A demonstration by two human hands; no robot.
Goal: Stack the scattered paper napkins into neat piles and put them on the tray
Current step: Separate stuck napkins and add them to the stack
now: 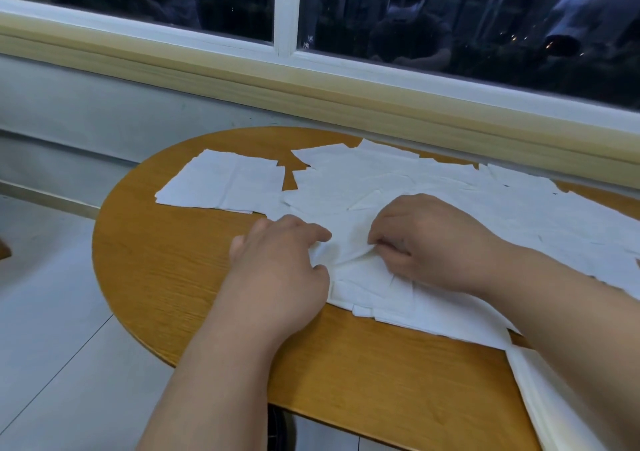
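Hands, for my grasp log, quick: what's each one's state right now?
Left hand: closed, pinching the crumpled napkin.
Right hand: closed, pinching the same napkin.

White paper napkins [433, 187] scattered flat, overlapping; bunched napkin [349, 248] creased, near middle; square stack [225, 184] apart, far left.

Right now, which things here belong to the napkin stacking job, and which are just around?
Job: scattered napkins; creased napkin pinched by left hand and right hand; white tray at the table's near right edge.
Not job: window; wooden sill; tiled floor.
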